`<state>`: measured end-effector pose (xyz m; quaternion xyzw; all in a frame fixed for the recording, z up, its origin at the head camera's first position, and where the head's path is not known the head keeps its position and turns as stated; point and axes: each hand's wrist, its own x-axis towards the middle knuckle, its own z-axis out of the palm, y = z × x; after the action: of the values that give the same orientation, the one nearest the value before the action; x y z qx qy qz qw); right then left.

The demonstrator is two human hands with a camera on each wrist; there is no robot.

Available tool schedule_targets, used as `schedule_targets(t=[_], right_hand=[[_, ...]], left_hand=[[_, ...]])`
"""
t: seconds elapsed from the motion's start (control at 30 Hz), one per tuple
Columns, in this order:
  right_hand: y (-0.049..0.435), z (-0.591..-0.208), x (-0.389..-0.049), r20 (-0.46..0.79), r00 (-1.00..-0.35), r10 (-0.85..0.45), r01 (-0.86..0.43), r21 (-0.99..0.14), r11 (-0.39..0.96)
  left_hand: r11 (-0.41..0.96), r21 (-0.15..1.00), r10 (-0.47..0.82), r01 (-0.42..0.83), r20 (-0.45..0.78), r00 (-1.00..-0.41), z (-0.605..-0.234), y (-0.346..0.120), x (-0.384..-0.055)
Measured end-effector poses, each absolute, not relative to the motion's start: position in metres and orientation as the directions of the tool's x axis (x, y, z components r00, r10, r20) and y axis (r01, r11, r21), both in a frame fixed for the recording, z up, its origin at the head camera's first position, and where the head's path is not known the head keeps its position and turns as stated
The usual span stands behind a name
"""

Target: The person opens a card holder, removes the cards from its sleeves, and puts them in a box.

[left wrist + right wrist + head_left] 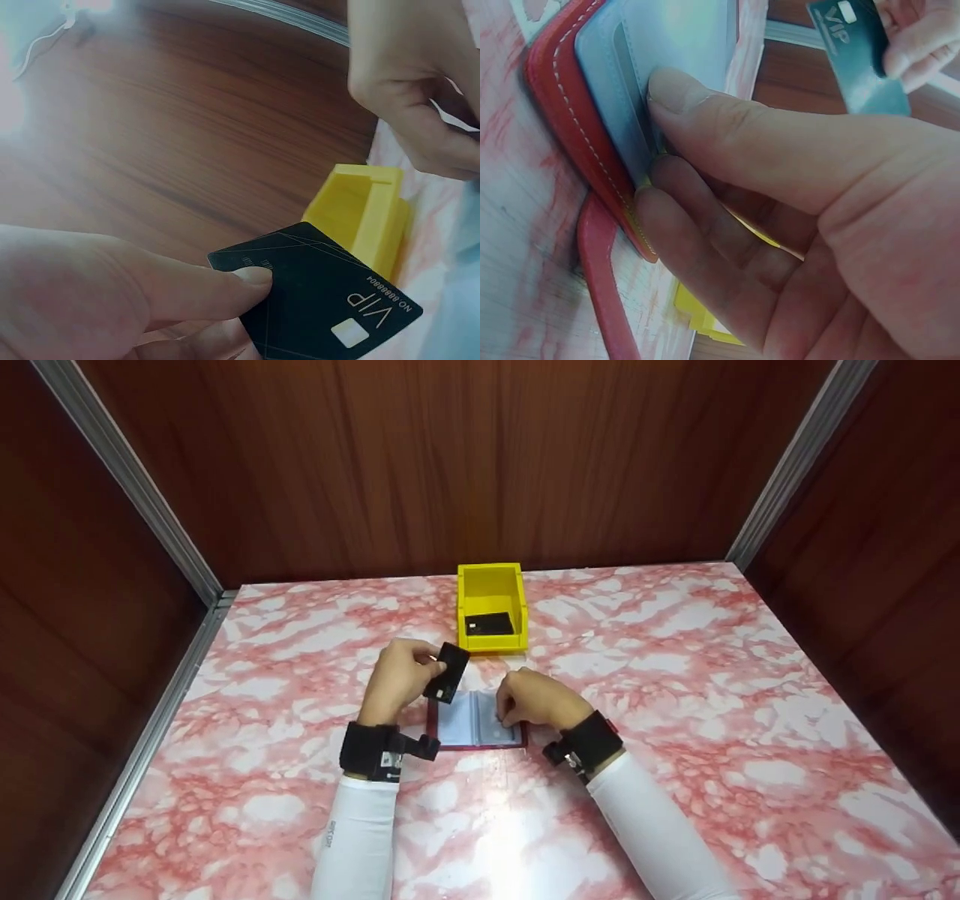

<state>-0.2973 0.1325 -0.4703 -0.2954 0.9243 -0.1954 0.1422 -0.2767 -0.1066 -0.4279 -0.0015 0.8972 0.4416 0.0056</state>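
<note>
A black VIP card [450, 669] is pinched between the thumb and fingers of my left hand [399, 679], held up above the table. Below it lies an opened red card holder [592, 142] with clear plastic sleeves [456, 721]. At the holder's right side, my right hand [545, 700] pinches the edge of a sleeve between thumb and fingertips. White stitching runs along the red cover in the right wrist view, and a red strap [600, 255] sticks out from it. The left wrist view shows the card's chip and number up close.
Just beyond the holder stands a yellow bin [495, 643] with a black card [491, 623] lying in it. Brown wood-grain panels [405, 465] close off the back and sides of the pink-and-white marbled table [300, 810].
</note>
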Motion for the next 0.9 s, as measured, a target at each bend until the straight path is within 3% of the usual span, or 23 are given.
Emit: schedule_targets(t=[0.3, 0.67, 0.9], right_hand=[[0.134, -0.468, -0.299, -0.127, -0.77, -0.625, -0.53, -0.417, 0.738], [0.133, -0.466, -0.294, -0.167, -0.793, -0.586, -0.481, -0.42, 0.77], [0.133, -0.464, -0.294, -0.188, -0.792, -0.581, -0.465, -0.429, 0.774]], left_hand=[[0.587, 0.805, 0.009, 0.087, 0.101, -0.995, -0.419, -0.098, -0.287], [0.681, 0.685, 0.065, 0.259, 0.296, -0.953, -0.424, -0.071, -0.308], [0.73, 0.634, 0.071, 0.254, 0.299, -0.952, -0.42, -0.055, -0.325]])
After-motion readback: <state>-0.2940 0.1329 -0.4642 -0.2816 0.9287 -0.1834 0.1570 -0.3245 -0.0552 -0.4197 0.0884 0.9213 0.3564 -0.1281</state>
